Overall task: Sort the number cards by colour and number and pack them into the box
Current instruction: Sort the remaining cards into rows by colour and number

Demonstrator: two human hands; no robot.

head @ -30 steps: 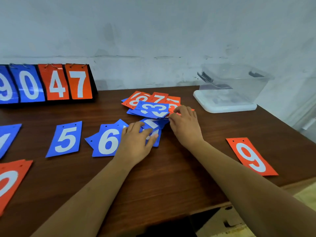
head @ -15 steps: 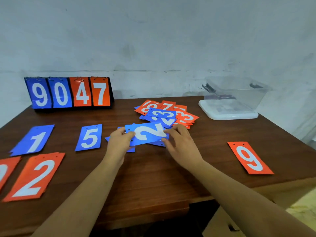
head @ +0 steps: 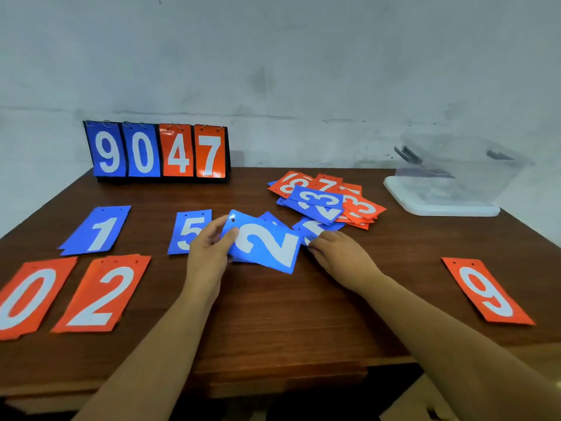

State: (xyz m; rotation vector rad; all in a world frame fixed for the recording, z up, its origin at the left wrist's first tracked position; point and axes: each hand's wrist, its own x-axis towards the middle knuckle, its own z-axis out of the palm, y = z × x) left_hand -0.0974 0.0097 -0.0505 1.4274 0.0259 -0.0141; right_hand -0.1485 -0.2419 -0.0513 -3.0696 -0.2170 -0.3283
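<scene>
My left hand (head: 209, 250) pinches the blue 2 card (head: 267, 246) by its left end, tilted over the desk (head: 273, 317). My right hand (head: 341, 258): fingertips at the card's right edge, grip unclear. Mixed pile (head: 329, 203) just beyond. Clear box (head: 455, 177) far right.

Cut off by the left edge: orange 0 card (head: 27, 296). Half hidden behind the left hand (head: 209, 253): blue 5 card (head: 185, 230). Unreadable under the right hand (head: 343, 256): another blue card (head: 313, 227). Blurred: clear box (head: 455, 174).
</scene>
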